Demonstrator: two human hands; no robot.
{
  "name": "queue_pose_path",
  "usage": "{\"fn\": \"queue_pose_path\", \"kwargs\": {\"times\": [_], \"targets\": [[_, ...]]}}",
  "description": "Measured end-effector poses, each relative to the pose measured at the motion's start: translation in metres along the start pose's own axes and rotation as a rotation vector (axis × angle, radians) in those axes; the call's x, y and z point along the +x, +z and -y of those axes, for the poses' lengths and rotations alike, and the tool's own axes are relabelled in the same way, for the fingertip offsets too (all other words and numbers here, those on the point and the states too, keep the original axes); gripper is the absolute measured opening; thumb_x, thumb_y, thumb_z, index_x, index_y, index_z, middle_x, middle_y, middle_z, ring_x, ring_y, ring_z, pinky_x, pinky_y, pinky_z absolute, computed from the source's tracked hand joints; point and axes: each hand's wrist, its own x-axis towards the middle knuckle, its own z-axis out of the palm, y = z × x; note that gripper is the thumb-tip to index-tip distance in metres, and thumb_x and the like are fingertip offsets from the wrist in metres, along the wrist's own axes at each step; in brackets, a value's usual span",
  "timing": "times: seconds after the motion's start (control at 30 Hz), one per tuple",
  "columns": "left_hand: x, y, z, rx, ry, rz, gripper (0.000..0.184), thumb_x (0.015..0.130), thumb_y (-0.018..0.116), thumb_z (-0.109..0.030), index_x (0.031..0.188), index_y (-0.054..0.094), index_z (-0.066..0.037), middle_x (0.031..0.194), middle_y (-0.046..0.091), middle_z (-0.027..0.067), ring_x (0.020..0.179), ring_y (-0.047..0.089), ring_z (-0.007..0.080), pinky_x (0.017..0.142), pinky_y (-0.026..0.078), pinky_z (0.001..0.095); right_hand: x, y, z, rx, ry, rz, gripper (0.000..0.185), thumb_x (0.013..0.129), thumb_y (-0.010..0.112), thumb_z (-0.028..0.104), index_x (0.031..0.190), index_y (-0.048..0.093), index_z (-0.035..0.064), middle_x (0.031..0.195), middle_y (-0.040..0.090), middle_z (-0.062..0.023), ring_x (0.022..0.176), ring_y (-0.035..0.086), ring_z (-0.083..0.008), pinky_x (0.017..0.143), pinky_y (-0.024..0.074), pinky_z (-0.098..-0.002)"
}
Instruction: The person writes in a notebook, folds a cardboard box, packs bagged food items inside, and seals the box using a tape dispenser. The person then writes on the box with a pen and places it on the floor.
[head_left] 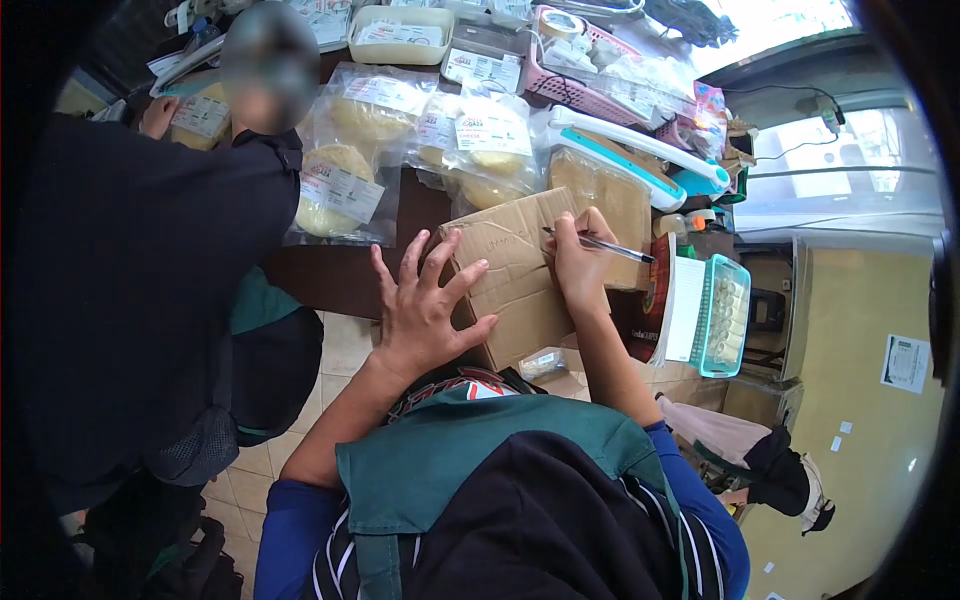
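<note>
A brown cardboard box (515, 300) stands tilted in front of me, with faint handwriting near its upper edge. My left hand (425, 310) is open, fingers spread, its fingertips resting along the box's left edge. My right hand (582, 265) is closed around a ballpoint pen (620, 248), the tip touching or just above the cardboard beside the writing. Beyond the box lie clear plastic bags of round pale-yellow cheese (490, 140) with white printed labels. Another labelled cheese bag (340, 190) is farther left.
At left a person in dark clothing (150, 270) has a hand on a cheese bag (200, 118). A white-and-blue bag sealer (640, 155) and a pink basket (560, 85) stand at the back right. A teal basket (722, 315) holds small rolls. Another person (770, 460) is at far right.
</note>
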Motion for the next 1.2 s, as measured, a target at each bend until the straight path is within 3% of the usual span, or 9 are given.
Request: {"fn": "queue_pose_path", "kwargs": {"times": [0.53,0.73,1.03,1.2], "targets": [[0.001,0.0,-0.001,-0.013,0.002,0.014,0.054,0.067,0.065,-0.053,0.115,0.056,-0.028,0.137,0.035,0.006,0.129,0.028,0.0319,0.101,0.003,0.069,0.005,-0.006,-0.017,0.019,0.017,0.126,0.034,0.08,0.06,0.001,0.058,0.035,0.0029,0.055,0.041,-0.0027,0.047,0.047,-0.0079,0.043,0.0363,-0.0242],[0.001,0.0,-0.001,-0.006,-0.003,0.016,0.054,0.067,0.065,-0.053,0.115,0.056,-0.029,0.137,0.035,0.0059,0.129,0.028,0.0315,0.101,0.003,0.0688,0.007,-0.012,-0.033,-0.136,-0.115,0.125,0.033,0.08,0.059,0.0,0.059,0.034,0.0022,0.056,0.039,-0.0026,0.048,0.044,-0.0075,0.043,0.0367,-0.0239],[0.0,0.002,0.0,-0.015,-0.006,0.015,0.055,0.066,0.066,-0.053,0.115,0.056,-0.029,0.137,0.035,0.0056,0.129,0.028,0.031,0.101,0.003,0.0684,0.005,-0.006,-0.019,0.019,0.027,0.115,0.032,0.079,0.059,0.0,0.06,0.034,0.0021,0.056,0.039,-0.0032,0.047,0.045,-0.0083,0.043,0.0359,-0.0241],[0.001,0.001,0.0,-0.007,-0.013,0.024,0.056,0.066,0.066,-0.052,0.115,0.056,-0.029,0.138,0.035,0.0046,0.13,0.028,0.0306,0.101,0.004,0.068,0.007,-0.011,-0.03,-0.138,-0.128,0.12,0.032,0.078,0.06,-0.001,0.059,0.034,0.0018,0.056,0.039,-0.0049,0.048,0.044,-0.0092,0.044,0.0345,-0.0263]]}}
